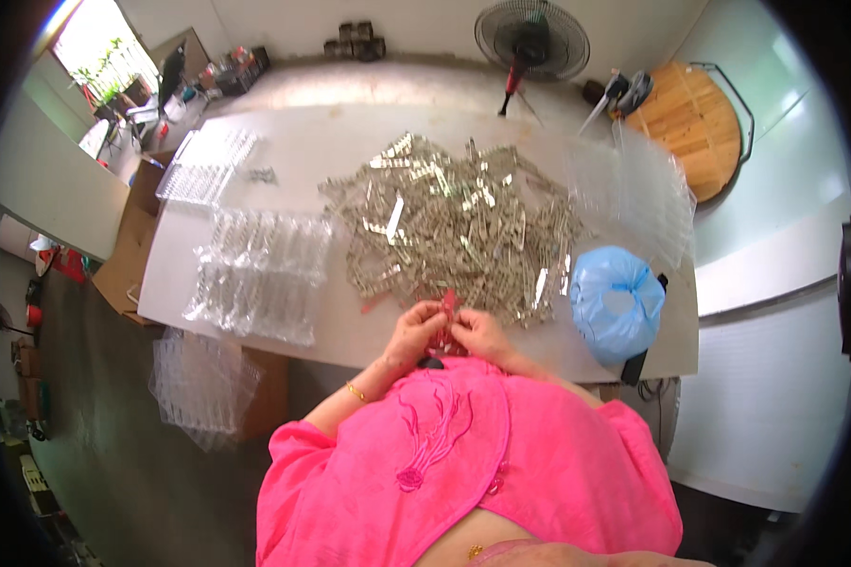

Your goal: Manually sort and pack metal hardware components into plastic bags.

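Observation:
My left hand (pixel 416 331) and my right hand (pixel 479 333) meet at the near edge of the table, close to my body. Their fingers are closed in a pinch around a small red piece (pixel 449 299), whose upper end sticks up between them. Its exact kind is too small to make out. Just beyond my fingers spreads a big heap of shiny metal strips (pixel 444 222), many with notched or slotted shapes. A further red piece (pixel 378 304) lies by the heap's near left side.
Clear plastic trays (pixel 260 274) cover the table's left side, with more trays (pixel 645 189) at the far right. A tied blue plastic bag (pixel 616 304) sits near the right edge. Beyond the table (pixel 350 345) stands a fan (pixel 531 40); a cardboard box (pixel 128 255) is at the left.

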A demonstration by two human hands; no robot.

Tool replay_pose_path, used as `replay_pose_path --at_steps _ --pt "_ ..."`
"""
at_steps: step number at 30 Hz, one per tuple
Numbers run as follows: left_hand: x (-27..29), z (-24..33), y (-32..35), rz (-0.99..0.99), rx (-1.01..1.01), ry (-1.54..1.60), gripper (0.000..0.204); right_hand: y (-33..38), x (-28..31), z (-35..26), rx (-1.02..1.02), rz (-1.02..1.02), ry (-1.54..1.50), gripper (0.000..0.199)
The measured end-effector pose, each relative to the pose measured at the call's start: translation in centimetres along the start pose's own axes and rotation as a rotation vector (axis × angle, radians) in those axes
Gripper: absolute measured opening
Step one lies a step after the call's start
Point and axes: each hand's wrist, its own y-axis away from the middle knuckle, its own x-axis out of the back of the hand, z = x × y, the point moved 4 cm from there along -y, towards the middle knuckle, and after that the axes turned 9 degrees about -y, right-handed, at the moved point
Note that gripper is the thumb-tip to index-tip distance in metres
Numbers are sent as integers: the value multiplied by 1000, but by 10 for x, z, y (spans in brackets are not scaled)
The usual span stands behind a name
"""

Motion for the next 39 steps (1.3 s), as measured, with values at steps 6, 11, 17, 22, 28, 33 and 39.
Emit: replay_pose_path --at_steps 6,11,17,22,28,33,39 --pt "23 26 18 35 -27 -156 23 -1 -29 -9 36 85 170 18" --pt "32 44 28 -77 -8 -335 20 -3 -47 -26 267 227 3 25" --pt "49 56 33 -148 -78 -497 18 -8 -71 -25 301 166 -23 21" --pt "54 55 31 -222 -66 -582 19 -11 -74 -22 287 177 -71 16" --pt "59 46 25 -136 -179 -770 24 -10 -67 -20 305 252 -109 10" --pt "58 34 19 -75 -258 -807 31 -11 -44 -16 365 290 -181 12" --pt "37 33 9 -107 -204 -857 30 -11 -15 -19 346 328 -224 15"
